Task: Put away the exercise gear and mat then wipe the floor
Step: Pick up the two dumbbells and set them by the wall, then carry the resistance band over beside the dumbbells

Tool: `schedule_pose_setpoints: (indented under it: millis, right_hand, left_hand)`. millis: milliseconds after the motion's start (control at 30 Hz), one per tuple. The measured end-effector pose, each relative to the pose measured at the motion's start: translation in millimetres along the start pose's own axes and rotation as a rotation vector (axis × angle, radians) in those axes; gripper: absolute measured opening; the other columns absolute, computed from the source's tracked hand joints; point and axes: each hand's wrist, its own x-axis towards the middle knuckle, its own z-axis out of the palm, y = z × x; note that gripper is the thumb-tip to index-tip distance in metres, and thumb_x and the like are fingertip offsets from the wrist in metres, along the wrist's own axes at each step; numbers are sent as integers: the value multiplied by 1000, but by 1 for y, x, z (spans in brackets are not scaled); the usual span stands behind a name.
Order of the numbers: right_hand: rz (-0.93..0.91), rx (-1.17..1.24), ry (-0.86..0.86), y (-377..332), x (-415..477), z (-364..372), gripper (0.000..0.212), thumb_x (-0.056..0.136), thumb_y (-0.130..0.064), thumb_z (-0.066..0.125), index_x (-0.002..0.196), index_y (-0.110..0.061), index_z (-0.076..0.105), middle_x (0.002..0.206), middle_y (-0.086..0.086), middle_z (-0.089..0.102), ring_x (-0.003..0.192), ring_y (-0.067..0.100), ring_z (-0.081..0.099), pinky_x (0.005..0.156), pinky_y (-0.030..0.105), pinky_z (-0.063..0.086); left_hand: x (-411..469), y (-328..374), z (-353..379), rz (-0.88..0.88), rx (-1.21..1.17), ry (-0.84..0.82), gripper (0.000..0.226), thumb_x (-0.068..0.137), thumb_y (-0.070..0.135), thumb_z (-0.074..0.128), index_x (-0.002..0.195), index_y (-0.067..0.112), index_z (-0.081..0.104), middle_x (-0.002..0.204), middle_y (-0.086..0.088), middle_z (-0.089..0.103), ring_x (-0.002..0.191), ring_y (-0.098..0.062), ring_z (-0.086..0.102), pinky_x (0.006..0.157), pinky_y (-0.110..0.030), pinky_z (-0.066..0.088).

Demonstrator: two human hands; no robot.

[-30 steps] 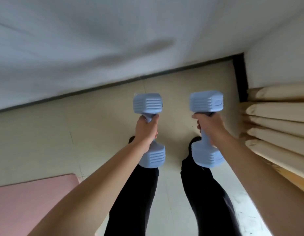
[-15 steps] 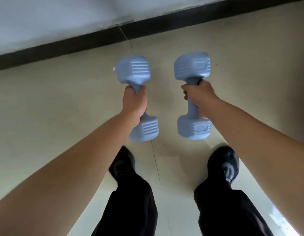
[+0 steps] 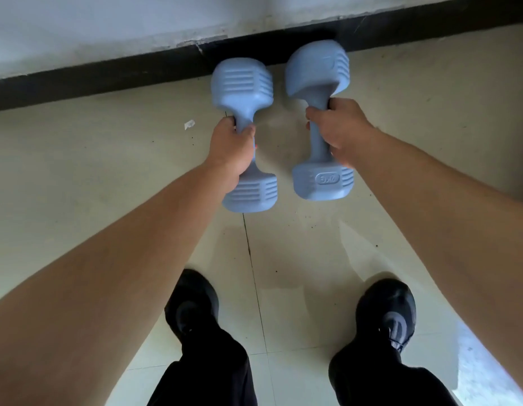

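Pale tiled floor (image 3: 113, 183) runs up to a black skirting board (image 3: 93, 80) under a white wall (image 3: 108, 27). Both bare arms reach down toward it. The left hand (image 3: 231, 150) has its grip closed around the handle of the left dumbbell (image 3: 242, 83), and the right hand (image 3: 336, 127) is wrapped around the handle of the right dumbbell (image 3: 321, 183). Those two blue weights sit side by side, their far heads close to the skirting; contact with the floor cannot be told. Black shoes (image 3: 192, 303) stand below.
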Motion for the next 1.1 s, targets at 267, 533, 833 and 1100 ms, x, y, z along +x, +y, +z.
schedule_pose_setpoints:
  millis: [267, 533, 833, 1100]
  right_hand:
    - [-261, -113, 132, -65, -115, -48, 43, 98, -27, 52, 142, -26, 51, 131, -7, 61, 118, 9, 57, 109, 30, 41]
    - [-783, -462, 355, -225, -359, -144, 48, 104, -35, 42, 148, -17, 42, 154, 9, 40, 140, 26, 40, 112, 41, 37]
    - [-1261, -423, 495, -448, -661, -224, 50, 103, -37, 43, 146, -11, 46, 155, 14, 39, 140, 28, 40, 112, 40, 34]
    - [-1809, -364, 132, -525, -827, -168, 45, 104, -33, 48, 143, -12, 48, 155, 13, 40, 140, 27, 41, 111, 41, 38]
  left_hand:
    - [-119, 71, -44, 394, 235, 173, 43, 103, 29, 40, 142, 13, 44, 142, 0, 50, 131, -14, 46, 110, -26, 33]
    - [-338, 253, -179, 917, 589, 492, 47, 104, 29, 37, 141, 0, 45, 151, -18, 39, 140, -30, 37, 116, -30, 26]
    - [-650, 458, -323, 1126, 644, 838, 53, 105, 36, 33, 148, 5, 35, 157, -18, 28, 145, -31, 28, 115, -45, 29]
    - [-858, 408, -421, 942, 679, 1309, 55, 104, 35, 37, 150, 5, 32, 159, -19, 23, 147, -31, 25, 114, -50, 28]
